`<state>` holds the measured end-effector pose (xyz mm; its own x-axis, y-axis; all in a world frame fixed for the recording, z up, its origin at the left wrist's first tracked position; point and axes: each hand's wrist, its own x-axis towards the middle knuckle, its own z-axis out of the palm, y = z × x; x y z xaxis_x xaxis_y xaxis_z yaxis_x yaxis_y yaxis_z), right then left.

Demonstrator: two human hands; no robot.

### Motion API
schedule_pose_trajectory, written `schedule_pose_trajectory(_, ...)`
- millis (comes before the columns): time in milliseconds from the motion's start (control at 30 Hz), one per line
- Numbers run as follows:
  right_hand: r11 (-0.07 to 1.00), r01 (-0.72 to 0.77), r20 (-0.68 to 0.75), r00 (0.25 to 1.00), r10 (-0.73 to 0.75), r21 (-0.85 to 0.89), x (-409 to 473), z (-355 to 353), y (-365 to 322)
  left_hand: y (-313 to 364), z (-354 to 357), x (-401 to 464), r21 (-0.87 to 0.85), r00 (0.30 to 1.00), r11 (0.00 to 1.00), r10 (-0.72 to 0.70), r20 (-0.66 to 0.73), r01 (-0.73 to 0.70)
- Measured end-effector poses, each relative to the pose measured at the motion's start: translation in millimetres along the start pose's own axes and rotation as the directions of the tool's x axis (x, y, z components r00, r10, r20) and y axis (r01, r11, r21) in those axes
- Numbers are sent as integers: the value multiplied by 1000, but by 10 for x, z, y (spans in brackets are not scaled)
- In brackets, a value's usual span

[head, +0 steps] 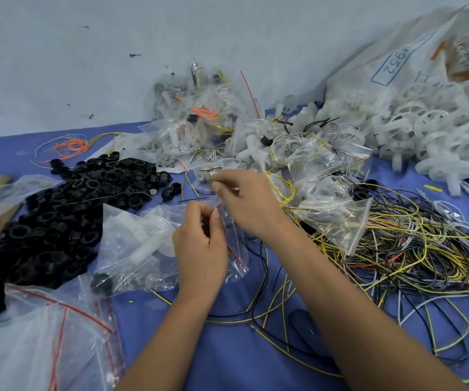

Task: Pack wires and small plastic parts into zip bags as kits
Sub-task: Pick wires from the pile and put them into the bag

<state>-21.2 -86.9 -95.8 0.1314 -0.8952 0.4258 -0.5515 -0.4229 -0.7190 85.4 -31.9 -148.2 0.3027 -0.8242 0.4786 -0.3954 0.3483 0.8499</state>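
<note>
My left hand [200, 249] pinches the mouth of a small clear zip bag [237, 249] with a red seal strip, held just above the blue table. My right hand [243, 200] is right above it, fingers curled and pinching something small and blurred at the bag's opening. A tangle of yellow, black and white wires [396, 249] lies to the right. A heap of black plastic rings [67, 210] lies to the left. Filled zip bags [334, 218] pile up behind my hands.
A stack of empty zip bags [44, 342] lies at the near left. A bag of white plastic pieces [137, 244] sits beside my left hand. White plastic wheels [439, 136] spill from a large sack [396, 60] at the back right. A grey wall stands behind.
</note>
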Motion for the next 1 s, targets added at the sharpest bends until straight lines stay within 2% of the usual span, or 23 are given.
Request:
schedule_pose_trajectory(33,998,55,-142,988,-53,7,-44,-42,4,3,-1,-2,-1,1000,1000,1,-2,-1)
schedule_pose_trajectory(100,990,98,-395,910,-129,-96,-135,-139,20,2,-2,-9,-4,1000,1000,0,-6,0)
schedule_pose_trajectory(167,972,-15,-513,851,-111,-235,-209,-247,68,1,-4,-13,-2,1000,1000,2,-5,-2)
schedule_pose_trajectory(200,946,-117,-504,862,-55,-303,-235,-292,106,-5,-5,-12,2,1000,1000,2,0,-2)
schedule_pose_trajectory(267,840,-309,-383,914,133,-446,-287,-338,193,-19,0,-9,23,1000,1000,0,19,-1)
schedule_pose_trajectory(333,760,-379,-251,924,287,-528,-333,-333,225,-24,5,-6,51,999,999,0,48,-3)
schedule_pose_trajectory(367,756,-384,-229,923,308,-530,-348,-326,236,-26,6,-3,64,998,998,-1,64,-3)
schedule_pose_trajectory(467,777,-409,-291,909,299,-479,-355,-346,272,-56,-7,26,89,997,996,-22,77,15)
schedule_pose_trajectory(600,741,-433,-316,898,305,-513,-368,-391,301,-99,-38,75,114,997,991,-75,17,72)
schedule_pose_trajectory(733,777,-401,-400,892,211,-485,-391,-412,272,-95,-38,75,131,994,985,-106,-25,108)
schedule_pose_trajectory(900,895,-284,-514,855,74,-344,-380,-430,275,-104,-55,78,193,994,975,-100,-39,105)
schedule_pose_trajectory(1000,953,-159,-625,780,-40,-259,-392,-436,228,-118,-60,83,204,994,973,-98,-49,106)
